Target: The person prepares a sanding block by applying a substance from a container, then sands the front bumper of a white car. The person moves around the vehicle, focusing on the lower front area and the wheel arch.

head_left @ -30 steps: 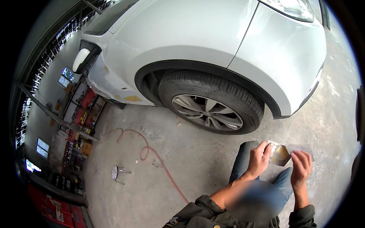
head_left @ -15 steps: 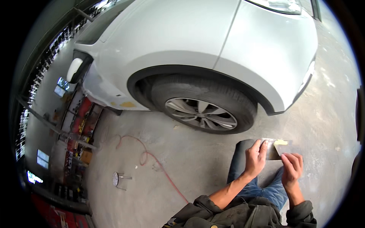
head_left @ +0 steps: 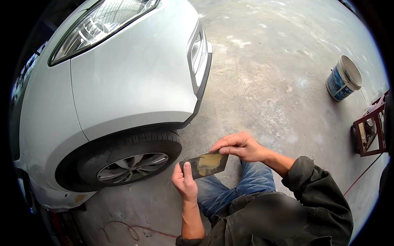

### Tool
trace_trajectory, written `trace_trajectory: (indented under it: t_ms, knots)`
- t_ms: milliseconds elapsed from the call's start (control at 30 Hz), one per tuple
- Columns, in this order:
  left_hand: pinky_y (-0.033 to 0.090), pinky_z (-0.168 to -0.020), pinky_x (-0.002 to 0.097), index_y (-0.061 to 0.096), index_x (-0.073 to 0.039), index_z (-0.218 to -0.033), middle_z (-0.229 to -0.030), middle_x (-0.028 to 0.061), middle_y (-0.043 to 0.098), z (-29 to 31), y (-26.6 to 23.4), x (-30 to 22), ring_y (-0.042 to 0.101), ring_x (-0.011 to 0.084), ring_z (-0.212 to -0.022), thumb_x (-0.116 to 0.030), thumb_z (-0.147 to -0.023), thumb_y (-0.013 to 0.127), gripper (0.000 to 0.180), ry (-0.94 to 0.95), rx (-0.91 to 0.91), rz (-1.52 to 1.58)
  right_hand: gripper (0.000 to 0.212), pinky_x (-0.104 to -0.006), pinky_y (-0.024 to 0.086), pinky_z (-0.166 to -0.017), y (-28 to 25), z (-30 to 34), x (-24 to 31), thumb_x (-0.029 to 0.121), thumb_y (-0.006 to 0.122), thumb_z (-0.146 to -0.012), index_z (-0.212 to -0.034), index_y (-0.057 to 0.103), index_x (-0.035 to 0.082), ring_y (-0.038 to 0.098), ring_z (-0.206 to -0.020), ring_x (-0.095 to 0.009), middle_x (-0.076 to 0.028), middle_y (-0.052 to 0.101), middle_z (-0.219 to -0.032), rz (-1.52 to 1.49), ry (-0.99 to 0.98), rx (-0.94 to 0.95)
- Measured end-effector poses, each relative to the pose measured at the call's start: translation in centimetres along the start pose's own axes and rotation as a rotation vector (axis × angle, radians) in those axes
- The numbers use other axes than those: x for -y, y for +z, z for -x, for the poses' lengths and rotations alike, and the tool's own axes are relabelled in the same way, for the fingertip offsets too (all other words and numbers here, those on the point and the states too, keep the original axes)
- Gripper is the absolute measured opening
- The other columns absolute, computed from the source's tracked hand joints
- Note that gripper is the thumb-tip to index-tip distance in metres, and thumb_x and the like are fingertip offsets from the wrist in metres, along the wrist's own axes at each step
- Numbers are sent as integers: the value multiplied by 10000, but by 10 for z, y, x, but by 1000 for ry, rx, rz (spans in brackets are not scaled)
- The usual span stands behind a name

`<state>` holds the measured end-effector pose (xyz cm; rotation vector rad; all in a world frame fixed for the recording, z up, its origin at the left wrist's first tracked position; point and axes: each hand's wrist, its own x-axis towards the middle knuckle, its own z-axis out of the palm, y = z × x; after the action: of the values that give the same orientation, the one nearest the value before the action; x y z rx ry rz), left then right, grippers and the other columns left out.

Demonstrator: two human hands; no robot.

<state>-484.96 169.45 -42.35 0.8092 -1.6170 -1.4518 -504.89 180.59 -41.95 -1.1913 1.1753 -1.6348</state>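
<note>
My left hand (head_left: 186,184) is closed on a flat dark putty board (head_left: 193,165), its thumb pressed on top near the left end. A yellowish smear of putty (head_left: 209,162) covers the board's middle. At the board's far right edge my right hand (head_left: 243,148) is closed in a pinch on a thin dark spreader (head_left: 223,161), which lies against the board; where one ends and the other begins is hard to make out. Both hands are above my knees, in front of the white car's front wheel (head_left: 133,168).
The white car's fender (head_left: 123,82) and headlight (head_left: 94,28) fill the left. On the concrete floor (head_left: 262,78) stands a bucket (head_left: 342,80) at far right. A dark red frame stand (head_left: 369,129) is nearer. A red hose (head_left: 133,229) runs along the floor at lower left.
My view has swung right, so the car sits further left and the bucket and stand show. The board has tilted, its putty face turned up, and my right hand has come to its far edge.
</note>
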Motion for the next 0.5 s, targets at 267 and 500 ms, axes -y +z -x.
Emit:
trace_trajectory:
  t_ms: [267,500]
  knots:
    - [385,-614,227,554,24,-854,-742,-13,561,-4,0,-10,445,63,-678,-155,-1008,494,244,85,-69,-213,203,-239,464,-668,-7,1,-32,151,622,-950,-1037,676,-24,565,-756,-54,-2,676,-828,-66,87,-543]
    - [497,-794,272,574,43,-1016,-995,102,661,9,31,-5,620,136,-873,-148,-1027,441,233,-5,-55,-32,192,-247,447,-573,36,13,-53,143,653,-911,-971,696,-35,532,-657,-40,1,658,-724,-185,197,-681]
